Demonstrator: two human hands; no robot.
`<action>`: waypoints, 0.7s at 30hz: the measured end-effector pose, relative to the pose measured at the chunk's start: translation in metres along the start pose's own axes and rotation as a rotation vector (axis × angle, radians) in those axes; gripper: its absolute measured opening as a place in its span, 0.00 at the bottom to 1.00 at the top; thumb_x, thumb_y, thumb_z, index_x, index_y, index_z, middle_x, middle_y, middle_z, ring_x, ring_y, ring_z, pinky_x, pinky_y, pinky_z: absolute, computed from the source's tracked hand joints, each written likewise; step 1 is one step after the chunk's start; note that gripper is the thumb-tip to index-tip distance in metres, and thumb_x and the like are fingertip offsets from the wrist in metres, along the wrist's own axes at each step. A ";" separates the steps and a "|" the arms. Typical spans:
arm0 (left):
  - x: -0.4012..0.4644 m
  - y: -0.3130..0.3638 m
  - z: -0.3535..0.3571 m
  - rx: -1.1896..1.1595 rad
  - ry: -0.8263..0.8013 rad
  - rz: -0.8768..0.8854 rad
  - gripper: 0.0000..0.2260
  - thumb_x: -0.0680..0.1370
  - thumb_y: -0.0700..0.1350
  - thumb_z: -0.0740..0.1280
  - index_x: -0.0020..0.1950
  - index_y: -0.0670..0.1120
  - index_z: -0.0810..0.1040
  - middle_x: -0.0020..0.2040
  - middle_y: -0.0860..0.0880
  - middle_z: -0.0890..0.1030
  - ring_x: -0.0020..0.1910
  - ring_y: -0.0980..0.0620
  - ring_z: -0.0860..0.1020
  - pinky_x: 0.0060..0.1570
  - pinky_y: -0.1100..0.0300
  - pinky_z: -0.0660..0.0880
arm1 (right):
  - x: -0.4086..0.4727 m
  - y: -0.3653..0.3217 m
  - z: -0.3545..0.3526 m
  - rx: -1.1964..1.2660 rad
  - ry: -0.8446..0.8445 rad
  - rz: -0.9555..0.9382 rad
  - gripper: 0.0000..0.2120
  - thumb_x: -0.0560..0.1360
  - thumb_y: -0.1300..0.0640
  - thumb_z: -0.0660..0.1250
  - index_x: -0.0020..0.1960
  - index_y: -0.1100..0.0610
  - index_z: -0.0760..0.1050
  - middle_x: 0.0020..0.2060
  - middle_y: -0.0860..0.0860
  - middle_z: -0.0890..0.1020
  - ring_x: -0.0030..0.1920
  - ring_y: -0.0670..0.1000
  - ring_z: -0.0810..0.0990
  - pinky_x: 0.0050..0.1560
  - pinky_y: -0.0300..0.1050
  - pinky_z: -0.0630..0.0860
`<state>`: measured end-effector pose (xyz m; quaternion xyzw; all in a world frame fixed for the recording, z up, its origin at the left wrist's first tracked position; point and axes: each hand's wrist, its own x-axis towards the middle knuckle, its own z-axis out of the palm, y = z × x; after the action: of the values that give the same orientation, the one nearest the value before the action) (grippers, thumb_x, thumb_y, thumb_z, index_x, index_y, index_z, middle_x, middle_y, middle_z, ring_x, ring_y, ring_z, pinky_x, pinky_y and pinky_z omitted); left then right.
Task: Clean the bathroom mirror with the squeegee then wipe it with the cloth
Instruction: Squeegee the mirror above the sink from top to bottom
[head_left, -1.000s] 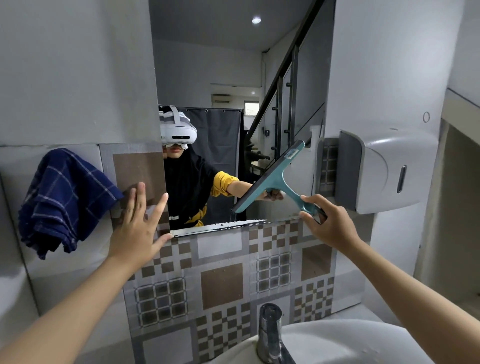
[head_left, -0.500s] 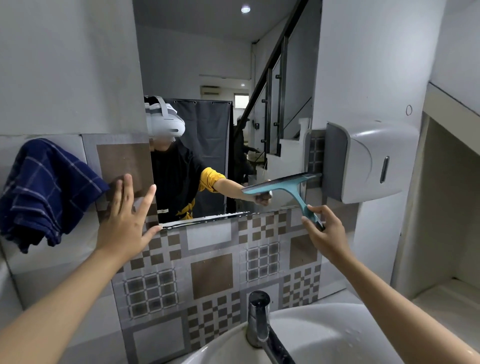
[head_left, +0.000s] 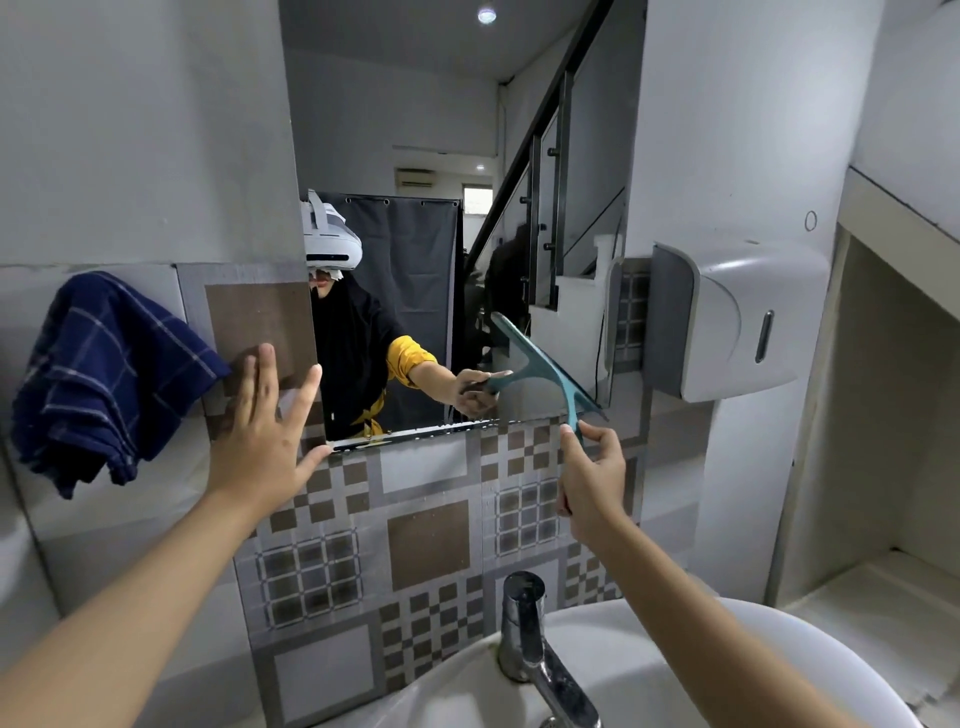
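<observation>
our right hand (head_left: 592, 480) has its grip clenched on the squeegee (head_left: 545, 371) against the mirror (head_left: 441, 130); our left hand (head_left: 262, 436), released, rests flat on the tiles (head_left: 426, 540).

The right hand (head_left: 592, 478) covers the lower end of the squeegee (head_left: 545, 369) handle, so the grip itself cannot be seen. Whether the blade touches the mirror (head_left: 415, 104) glass cannot be told. The mirror's top runs off the picture's upper edge. The left hand (head_left: 260, 441) hides the palm side that faces the tiles. The cloth (head_left: 104, 374) covers whatever it hangs from. The tap (head_left: 530, 644) spout and the sink (head_left: 779, 660) are cut off at the bottom.
</observation>
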<state>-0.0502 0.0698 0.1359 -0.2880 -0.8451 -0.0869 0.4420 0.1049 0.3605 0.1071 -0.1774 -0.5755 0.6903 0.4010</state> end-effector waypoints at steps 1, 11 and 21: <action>0.000 0.000 0.000 0.004 -0.001 0.001 0.43 0.67 0.52 0.74 0.75 0.48 0.54 0.75 0.35 0.44 0.73 0.36 0.44 0.65 0.38 0.58 | -0.005 -0.001 0.007 0.027 0.006 0.029 0.06 0.78 0.53 0.65 0.53 0.53 0.70 0.32 0.54 0.72 0.24 0.49 0.65 0.18 0.37 0.64; -0.001 0.000 0.000 -0.005 -0.006 0.000 0.43 0.68 0.53 0.73 0.75 0.48 0.52 0.75 0.35 0.44 0.74 0.36 0.43 0.66 0.38 0.58 | -0.050 -0.012 0.068 0.186 0.019 0.136 0.09 0.79 0.54 0.63 0.56 0.55 0.67 0.40 0.57 0.74 0.26 0.48 0.69 0.20 0.37 0.69; -0.002 -0.003 0.000 0.009 -0.006 -0.008 0.42 0.69 0.56 0.71 0.75 0.50 0.52 0.76 0.37 0.44 0.74 0.38 0.43 0.66 0.43 0.57 | -0.080 -0.002 0.099 0.106 -0.029 0.027 0.05 0.78 0.55 0.64 0.48 0.50 0.67 0.39 0.56 0.75 0.30 0.49 0.71 0.25 0.39 0.71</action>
<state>-0.0508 0.0664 0.1351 -0.2831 -0.8478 -0.0841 0.4405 0.0846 0.2354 0.1186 -0.1537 -0.5414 0.7277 0.3921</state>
